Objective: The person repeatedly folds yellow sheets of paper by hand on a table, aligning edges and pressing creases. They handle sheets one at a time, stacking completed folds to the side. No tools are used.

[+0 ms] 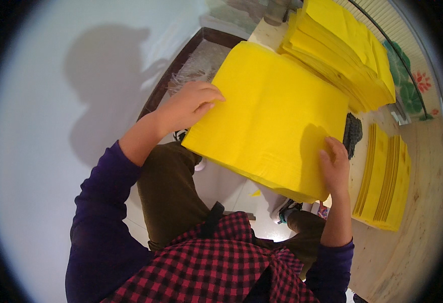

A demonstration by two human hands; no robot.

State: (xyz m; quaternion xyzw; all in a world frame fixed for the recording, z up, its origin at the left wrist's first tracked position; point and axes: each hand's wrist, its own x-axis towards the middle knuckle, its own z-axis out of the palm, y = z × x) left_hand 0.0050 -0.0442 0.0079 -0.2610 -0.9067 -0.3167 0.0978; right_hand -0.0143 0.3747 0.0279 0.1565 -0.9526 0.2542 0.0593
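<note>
Yellow stack [272, 116] lies between left hand [190, 105], half curled at one edge, and right hand [336, 164], loosely bent at the opposite edge; I cannot tell whether either grips it. Another pile [343, 48] is just beside it.

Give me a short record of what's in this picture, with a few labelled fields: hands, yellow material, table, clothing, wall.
Left hand: fingers over the left edge of the large yellow sheet; grip unclear
Right hand: at the sheet's right edge; grip unclear
Second yellow pile: beyond the sheet, upper right
Narrow yellow pieces: layered, at right on the wooden table
Clothing: red-and-black checked garment, dark purple sleeves
Wall: pale, at left, with a shadow on it
</note>
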